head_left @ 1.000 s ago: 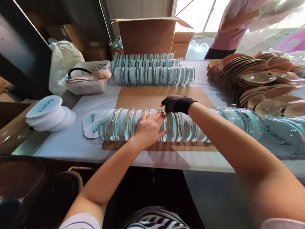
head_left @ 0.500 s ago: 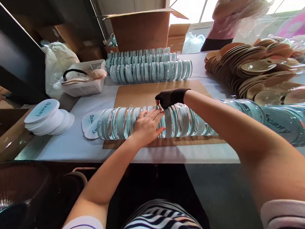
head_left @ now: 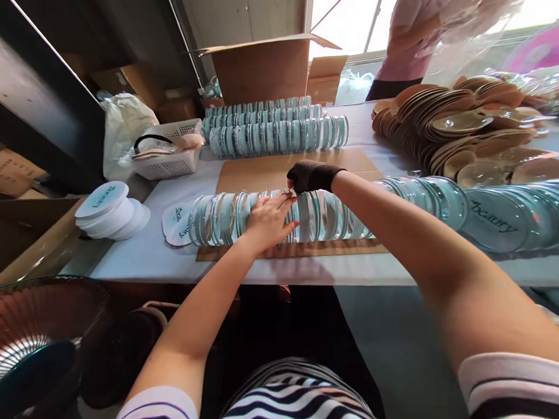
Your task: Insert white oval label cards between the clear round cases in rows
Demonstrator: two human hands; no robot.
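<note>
**Both hands on the row of clear round cases**

The row of clear round cases (head_left: 242, 217) lies on its side across the middle of the frame, each case standing on edge and packed against the next, on a sheet of brown cardboard (head_left: 281, 164) that rests on the white table (head_left: 135, 259). The left hand (head_left: 270, 220), bare, lies flat over the top of the row just left of center, fingers spread and pressed against the cases. The right hand (head_left: 310, 176), in a black mesh glove, comes down from the right and meets the row right beside the left hand; its fingertips curl onto the upper rim of a case, though whether they pinch it cannot be told.

At the left end of the row lie flat white printed discs (head_left: 178, 223), and further left a stack of the same discs (head_left: 109, 208). To the right of center, the row runs on into larger-looking cases with lettering (head_left: 490, 211). Behind the cardboard, in the upper middle, 3 more rows of cases (head_left: 275, 127) lie in front of an open carton (head_left: 261, 65). A white basket (head_left: 169, 154) sits upper left, a heap of tan discs (head_left: 465, 136) upper right, and another person (head_left: 404, 49) stands at the top.
</note>
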